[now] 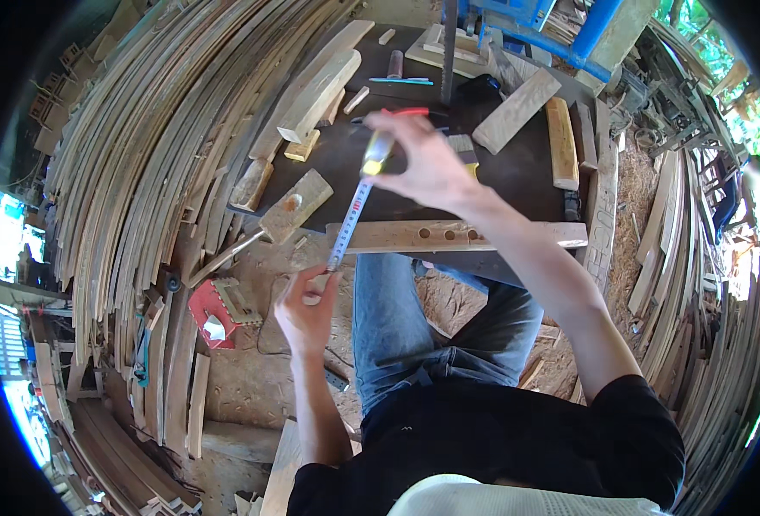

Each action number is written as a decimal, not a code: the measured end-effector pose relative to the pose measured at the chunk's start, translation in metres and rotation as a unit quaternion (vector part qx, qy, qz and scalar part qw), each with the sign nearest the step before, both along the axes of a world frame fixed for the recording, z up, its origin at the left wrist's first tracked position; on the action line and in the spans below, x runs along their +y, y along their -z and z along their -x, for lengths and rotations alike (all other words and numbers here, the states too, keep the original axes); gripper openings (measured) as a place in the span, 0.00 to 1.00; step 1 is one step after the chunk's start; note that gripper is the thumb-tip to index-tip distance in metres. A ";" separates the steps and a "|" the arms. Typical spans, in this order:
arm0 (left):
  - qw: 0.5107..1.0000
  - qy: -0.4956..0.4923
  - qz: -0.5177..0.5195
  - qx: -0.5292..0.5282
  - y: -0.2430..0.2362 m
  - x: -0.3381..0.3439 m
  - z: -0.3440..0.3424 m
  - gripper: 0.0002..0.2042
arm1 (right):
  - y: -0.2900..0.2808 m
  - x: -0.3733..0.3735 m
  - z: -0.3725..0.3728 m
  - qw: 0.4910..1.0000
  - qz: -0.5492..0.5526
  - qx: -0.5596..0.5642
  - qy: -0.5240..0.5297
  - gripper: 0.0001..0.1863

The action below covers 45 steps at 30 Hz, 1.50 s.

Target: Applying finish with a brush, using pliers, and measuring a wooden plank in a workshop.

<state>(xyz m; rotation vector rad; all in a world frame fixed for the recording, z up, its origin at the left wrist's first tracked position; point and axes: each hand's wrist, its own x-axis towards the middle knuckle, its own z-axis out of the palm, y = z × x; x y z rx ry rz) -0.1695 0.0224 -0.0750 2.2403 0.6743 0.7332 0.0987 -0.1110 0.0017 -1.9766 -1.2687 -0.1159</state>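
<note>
The right hand (431,172) gripping the tape measure (378,153) above the table (522,185), left hand (302,316) pinching its tip, a slipping pinch could snap it back.

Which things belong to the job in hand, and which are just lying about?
In use:
tape measure case, in the right grip
drawn-out blade, its end in the left grip

Apparently lying about:
wooden mallet
red tissue box
stacked wood strips
</note>
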 end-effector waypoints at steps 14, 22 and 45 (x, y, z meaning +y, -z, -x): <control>0.992 -0.106 -0.043 -0.059 0.016 -0.015 -0.040 0.08 | 0.062 0.059 0.017 0.972 0.046 0.072 -0.217 0.48; 0.989 -0.108 -0.043 -0.086 0.015 -0.018 -0.043 0.09 | 0.070 0.056 0.016 0.975 -0.001 0.048 -0.218 0.45; 0.967 0.235 0.084 0.055 -0.010 0.101 -0.061 0.11 | 0.004 -0.228 -0.060 0.952 0.081 -0.040 0.294 0.34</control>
